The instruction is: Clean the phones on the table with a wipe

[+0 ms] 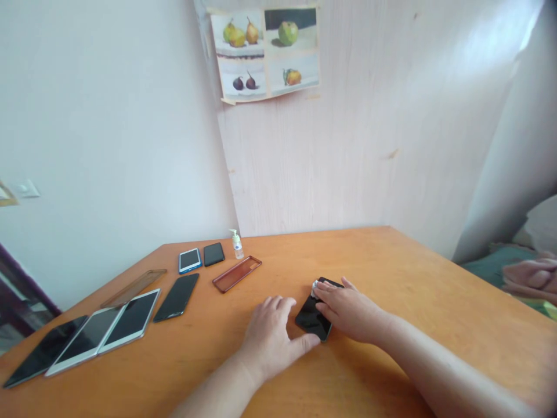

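A black smartphone (314, 318) lies face up on the table in front of me, its screen dark. My right hand (346, 305) rests over its upper part, fingers pressing a small crumpled white tissue (314, 288) against the screen near the top left corner. Part of the phone and most of the tissue are hidden under that hand. To the left of the phone is my left hand (274, 334), holding nothing. Its thumb and fingers are spread apart, with the thumb tip beside the phone's lower edge.
On the wooden table (391, 273), a pump bottle (237, 245) stands behind a reddish phone case (237, 274). Further left lie a blue-edged phone (190, 260), two dark phones (213, 254), a brownish clear case (134, 287), white tablets (130, 322) and a black tablet (46, 350).
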A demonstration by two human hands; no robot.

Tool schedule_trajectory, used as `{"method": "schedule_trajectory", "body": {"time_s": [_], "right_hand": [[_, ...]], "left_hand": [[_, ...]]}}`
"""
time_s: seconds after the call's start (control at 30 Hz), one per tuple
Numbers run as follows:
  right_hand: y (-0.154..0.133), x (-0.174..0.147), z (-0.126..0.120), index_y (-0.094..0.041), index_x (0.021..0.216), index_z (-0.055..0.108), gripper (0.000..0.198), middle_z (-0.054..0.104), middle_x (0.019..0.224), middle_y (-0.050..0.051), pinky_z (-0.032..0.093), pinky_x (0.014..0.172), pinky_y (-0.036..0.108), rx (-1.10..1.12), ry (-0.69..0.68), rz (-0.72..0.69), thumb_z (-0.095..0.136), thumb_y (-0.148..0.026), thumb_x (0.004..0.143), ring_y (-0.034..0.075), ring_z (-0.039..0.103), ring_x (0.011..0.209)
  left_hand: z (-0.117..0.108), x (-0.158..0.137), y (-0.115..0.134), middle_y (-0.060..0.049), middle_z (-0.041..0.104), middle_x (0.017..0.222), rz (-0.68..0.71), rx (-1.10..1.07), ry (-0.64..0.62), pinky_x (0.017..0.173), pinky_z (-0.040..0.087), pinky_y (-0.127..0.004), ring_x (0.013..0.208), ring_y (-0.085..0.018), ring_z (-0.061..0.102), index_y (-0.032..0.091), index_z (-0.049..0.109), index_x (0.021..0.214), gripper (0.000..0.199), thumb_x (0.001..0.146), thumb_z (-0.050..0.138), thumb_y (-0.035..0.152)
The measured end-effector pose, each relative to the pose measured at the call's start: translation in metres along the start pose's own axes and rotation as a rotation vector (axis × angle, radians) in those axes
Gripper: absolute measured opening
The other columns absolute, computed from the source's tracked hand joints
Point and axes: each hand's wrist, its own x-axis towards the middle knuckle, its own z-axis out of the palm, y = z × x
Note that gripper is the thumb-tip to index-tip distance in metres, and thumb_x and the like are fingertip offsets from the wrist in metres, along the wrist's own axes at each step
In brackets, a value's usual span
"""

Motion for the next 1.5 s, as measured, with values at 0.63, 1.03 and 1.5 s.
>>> {"method": "schedule_trajectory", "body": {"time_s": [0.63,1.03,1.5], "right_hand": [[0.010,0.009,0.011,-0.013,0.131,0.059,0.044,0.053,0.142,0.022,0.028,0.108,0.064,-0.037,0.033,0.007,0.032,-0.026,0.099,0.033,0.047,0.134],[-0.032,0.004,0.015,-0.025,0.144,0.048,0.048,0.044,0.152,0.010,0.018,0.116,0.059,0.060,-0.016,-0.097,0.030,-0.040,0.103,0.026,0.035,0.143],[-0.053,0.008,0.018,-0.030,0.151,0.039,0.055,0.034,0.158,0.002,0.010,0.116,0.065,0.126,-0.080,-0.174,0.021,-0.050,0.103,0.029,0.018,0.149]], "left_hand": [[-0.001,-0.019,-0.001,-0.012,0.061,0.122,-0.227,-0.008,0.063,0.099,0.041,-0.042,0.116,-0.031,0.055,0.019,0.046,0.127,0.071,0.067,0.076,0.044],[0.008,-0.033,-0.015,-0.010,0.063,0.120,-0.247,-0.135,0.192,0.103,0.040,-0.043,0.118,-0.029,0.055,0.018,0.036,0.139,0.085,0.068,0.077,0.040],[0.020,-0.027,-0.027,-0.008,0.064,0.114,-0.214,-0.211,0.247,0.101,0.040,-0.046,0.110,-0.030,0.056,0.019,0.021,0.150,0.103,0.065,0.077,0.034]]}}
